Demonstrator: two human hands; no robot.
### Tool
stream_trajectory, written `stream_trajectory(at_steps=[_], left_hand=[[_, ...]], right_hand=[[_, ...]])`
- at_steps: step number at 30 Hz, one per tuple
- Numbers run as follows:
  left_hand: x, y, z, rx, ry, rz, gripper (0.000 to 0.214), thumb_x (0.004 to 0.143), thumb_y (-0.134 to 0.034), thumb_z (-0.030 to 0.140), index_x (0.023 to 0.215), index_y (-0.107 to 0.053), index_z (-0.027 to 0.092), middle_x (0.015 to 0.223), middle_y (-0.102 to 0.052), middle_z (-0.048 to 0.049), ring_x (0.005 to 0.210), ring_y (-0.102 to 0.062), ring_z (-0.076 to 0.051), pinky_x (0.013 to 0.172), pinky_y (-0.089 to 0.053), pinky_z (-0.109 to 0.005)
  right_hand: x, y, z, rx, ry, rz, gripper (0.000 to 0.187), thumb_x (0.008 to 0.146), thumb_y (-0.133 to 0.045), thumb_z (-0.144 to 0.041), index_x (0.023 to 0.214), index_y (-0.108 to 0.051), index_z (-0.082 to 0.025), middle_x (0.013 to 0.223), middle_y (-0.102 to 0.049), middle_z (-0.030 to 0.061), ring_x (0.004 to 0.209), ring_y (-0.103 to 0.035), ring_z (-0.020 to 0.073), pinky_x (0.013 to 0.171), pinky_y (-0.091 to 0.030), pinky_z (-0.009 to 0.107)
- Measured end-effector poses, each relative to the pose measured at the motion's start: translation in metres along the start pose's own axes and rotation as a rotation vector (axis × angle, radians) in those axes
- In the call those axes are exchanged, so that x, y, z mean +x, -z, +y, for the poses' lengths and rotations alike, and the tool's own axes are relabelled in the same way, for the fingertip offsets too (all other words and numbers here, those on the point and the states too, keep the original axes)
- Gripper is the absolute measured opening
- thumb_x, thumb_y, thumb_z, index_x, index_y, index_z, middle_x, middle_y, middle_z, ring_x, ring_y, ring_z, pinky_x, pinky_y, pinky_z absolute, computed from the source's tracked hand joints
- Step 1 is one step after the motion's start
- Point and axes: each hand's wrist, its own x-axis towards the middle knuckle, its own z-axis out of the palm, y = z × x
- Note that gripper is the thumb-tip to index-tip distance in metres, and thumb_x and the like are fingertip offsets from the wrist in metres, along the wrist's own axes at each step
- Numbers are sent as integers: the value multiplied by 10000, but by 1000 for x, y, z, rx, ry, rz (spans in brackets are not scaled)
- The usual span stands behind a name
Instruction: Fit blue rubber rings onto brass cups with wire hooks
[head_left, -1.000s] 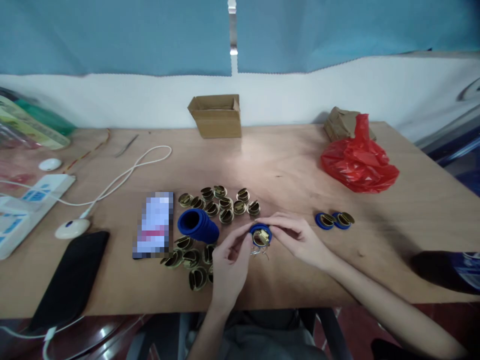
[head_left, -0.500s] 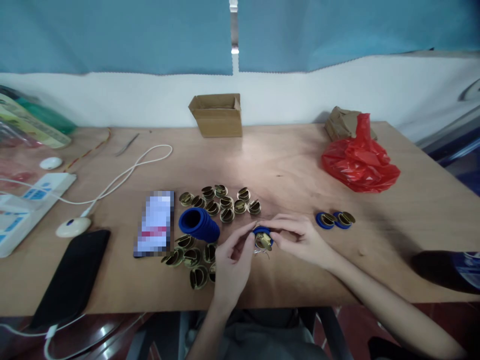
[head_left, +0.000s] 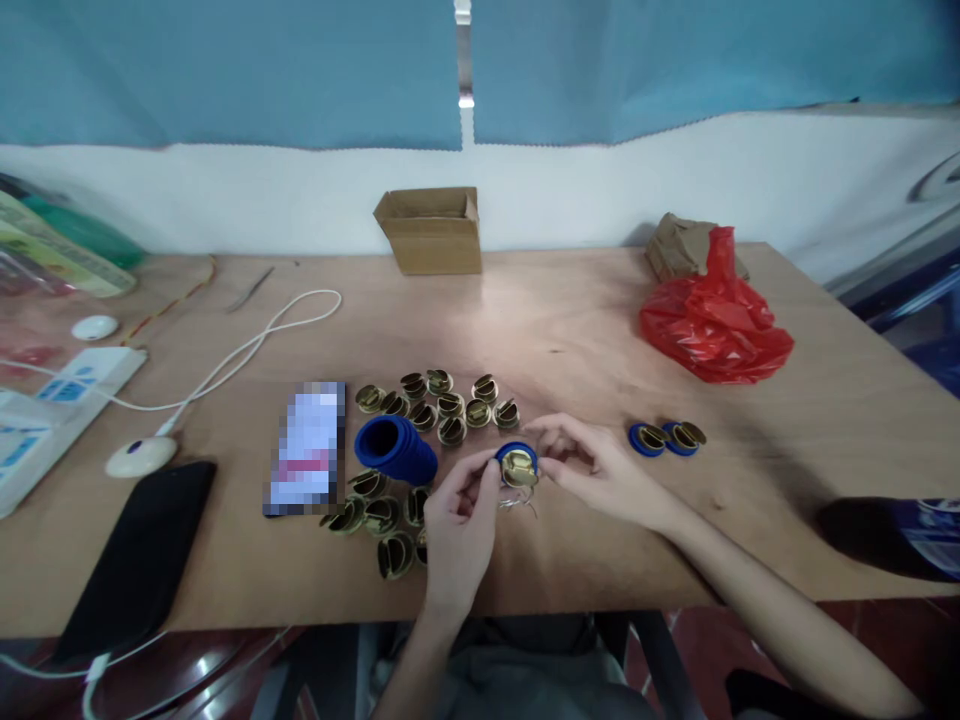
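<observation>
A brass-coloured metal fitting with a flap [head_left: 519,468], seated in a blue ring [head_left: 516,447], is pinched at its left edge by my left hand [head_left: 461,515]. Just right of it, my right hand [head_left: 600,468] has thumb and fingers apart, the thumb tip close to the ring's edge; whether it touches I cannot tell. Thin silvery wire pieces [head_left: 520,500] show below the fitting. A stack of blue rings [head_left: 397,449] leans beside my left hand, among several loose brass fittings [head_left: 451,431]. Two fittings in blue rings [head_left: 649,438] lie to the right.
A phone with a lit, blurred screen [head_left: 306,450] and a dark phone [head_left: 139,555] lie left, near a white cable [head_left: 251,345] and a power strip [head_left: 67,400]. Behind stand a cardboard box [head_left: 435,240] and a red plastic bag [head_left: 716,330]. A dark bottle [head_left: 892,538] lies right.
My right hand's fingers have come off the blue-ringed fitting and spread apart. The fitting stays in my left hand, its flap now turned flatter towards me.
</observation>
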Motion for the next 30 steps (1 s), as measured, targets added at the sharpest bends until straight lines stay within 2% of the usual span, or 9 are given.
stream_trajectory(at_steps=[5, 10, 14, 17, 21, 25, 30], left_hand=[[1, 2, 0, -5, -6, -38, 290, 889, -711, 431, 1013, -769, 175, 987, -814, -90, 896, -798, -249, 781, -685, -351], [1, 1, -1, -87, -24, -85, 246, 906, -702, 324, 1103, -748, 185, 1088, -805, -101, 951, -797, -240, 813, -685, -353], [0, 1, -1, -152, -40, -146, 296, 880, -723, 241, 1170, -720, 181, 1123, -799, -110, 1001, -788, -232, 853, -676, -332], [0, 2, 0, -180, -34, -178, 334, 872, -733, 236, 1199, -698, 179, 1128, -797, -116, 993, -790, -236, 834, -684, -335], [-1, 2, 1, -159, -21, -160, 392, 874, -745, 279, 1250, -675, 192, 1150, -791, -113, 970, -794, -245, 767, -696, -326], [-1, 2, 1, -171, 31, -170, 410, 880, -754, 332, 1264, -690, 204, 1234, -763, -109, 1078, -763, -268, 859, -677, -348], [0, 4, -3, -156, 89, -230, 378, 971, -625, 435, 1267, -708, 215, 1312, -725, -111, 1163, -727, -279, 943, -644, -377]], right_hand=[[0, -2, 0, 93, -34, -127, 165, 989, -548, -224, 1099, -667, -195, 872, -694, 15, 732, -642, 132, 652, -549, 269], [0, -3, 0, 125, -28, -98, 162, 986, -578, -234, 1105, -680, -194, 962, -724, 40, 804, -667, 144, 680, -562, 277], [2, -3, 1, 172, -5, -62, 148, 974, -602, -244, 1079, -689, -185, 879, -723, 24, 711, -666, 125, 620, -559, 257], [3, -5, 2, 258, 0, -61, 132, 973, -610, -257, 1053, -678, -177, 828, -720, 14, 659, -672, 114, 595, -563, 244], [3, -8, 3, 344, 0, -64, 123, 976, -616, -275, 1029, -657, -172, 801, -713, 8, 631, -667, 105, 586, -559, 229], [3, -7, 2, 247, 44, -16, 144, 986, -608, -292, 1043, -666, -174, 821, -704, 15, 653, -647, 112, 602, -543, 231], [3, -3, 0, 20, 188, 53, 122, 956, -656, -251, 1038, -724, -191, 815, -696, 16, 689, -617, 129, 622, -507, 250]])
